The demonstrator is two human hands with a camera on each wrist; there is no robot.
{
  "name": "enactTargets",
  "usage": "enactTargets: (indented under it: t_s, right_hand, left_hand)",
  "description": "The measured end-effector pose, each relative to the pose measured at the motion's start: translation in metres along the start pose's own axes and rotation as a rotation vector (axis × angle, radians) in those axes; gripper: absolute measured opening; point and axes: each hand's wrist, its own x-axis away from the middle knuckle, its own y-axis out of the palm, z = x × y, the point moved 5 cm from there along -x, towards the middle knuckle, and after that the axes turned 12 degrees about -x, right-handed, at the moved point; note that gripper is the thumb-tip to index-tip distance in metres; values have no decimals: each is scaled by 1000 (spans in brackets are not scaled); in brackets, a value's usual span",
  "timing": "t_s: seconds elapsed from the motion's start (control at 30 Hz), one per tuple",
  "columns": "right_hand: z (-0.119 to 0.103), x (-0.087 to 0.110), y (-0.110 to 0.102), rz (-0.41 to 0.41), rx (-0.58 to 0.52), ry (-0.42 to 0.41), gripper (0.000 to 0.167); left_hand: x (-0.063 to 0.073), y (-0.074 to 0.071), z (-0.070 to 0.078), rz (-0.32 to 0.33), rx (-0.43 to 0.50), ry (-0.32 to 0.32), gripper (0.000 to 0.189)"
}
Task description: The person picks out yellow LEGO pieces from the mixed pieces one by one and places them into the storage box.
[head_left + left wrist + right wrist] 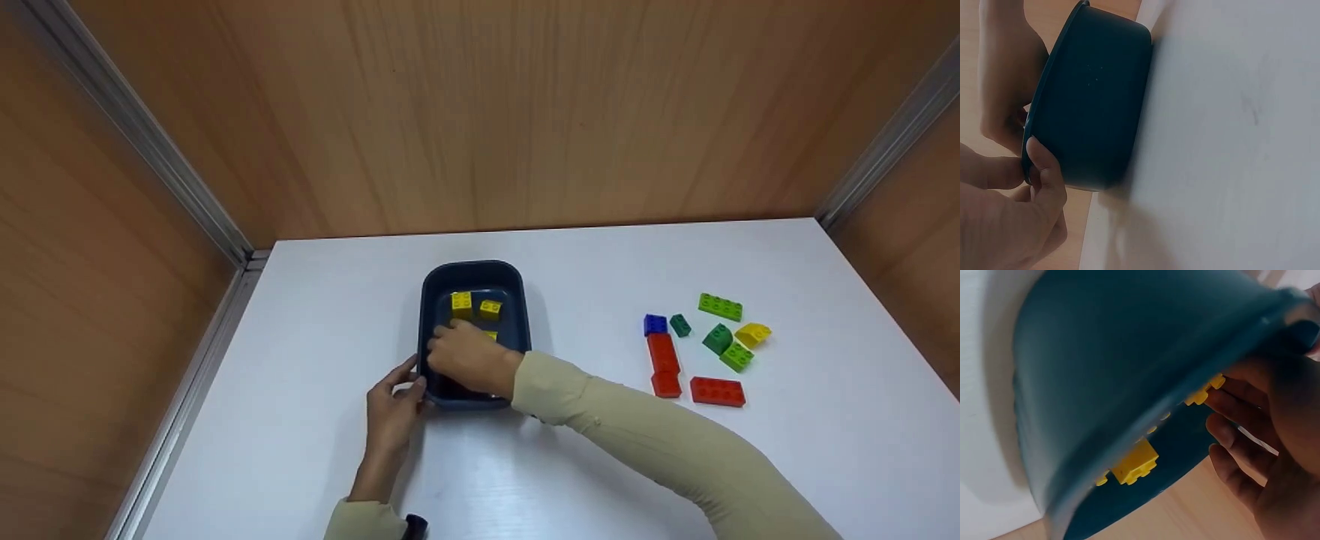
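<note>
A dark blue plastic tub (472,406) stands on the white table. My left hand (392,412) grips its near left rim; in the left wrist view the thumb and fingers of the left hand (1010,214) pinch that edge. My right hand (469,356) reaches down into the tub, its fingertips at a yellow toy brick (1202,395) with studs; the thumb is hidden. Farther inside lie a yellow block (461,301) and a smaller yellow brick (490,308). Another yellow piece (491,335) shows partly behind the right hand.
On the table's right lie a blue brick (655,324), red bricks (663,352) and a long red brick (718,391), dark green pieces (718,339), light green bricks (721,306) and a yellow curved piece (753,334). A wooden panel (480,112) rises behind the table.
</note>
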Motion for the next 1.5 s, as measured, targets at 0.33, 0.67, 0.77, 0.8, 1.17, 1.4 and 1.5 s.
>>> enactTargets:
  t_s: [0.33,0.67,0.77,0.8,1.17,1.4,1.5]
  right_hand:
    - [-6,-1,4,-25,-74,21,25]
    - [-11,-3,11,-67,-61,41,26]
    - [-11,-4,11,-74,-56,52,28]
    - [-11,-4,11,-74,-58,52,28]
    - [10,10,0,29,-203,62,24]
    - [40,29,-12,166,-272,88,28]
    - [52,40,-11,197,-293,114,33]
  left_hand:
    - [1,0,2,-7,-2,5,45]
    - [1,1,2,-13,-8,11,44]
    - [1,1,2,-6,-20,12,44]
    - [1,1,2,-3,-26,11,44]
    - [0,0,2,5,-20,0,44]
    - [0,0,1,4,-39,-24,44]
    - [0,0,1,3,-48,-31,44]
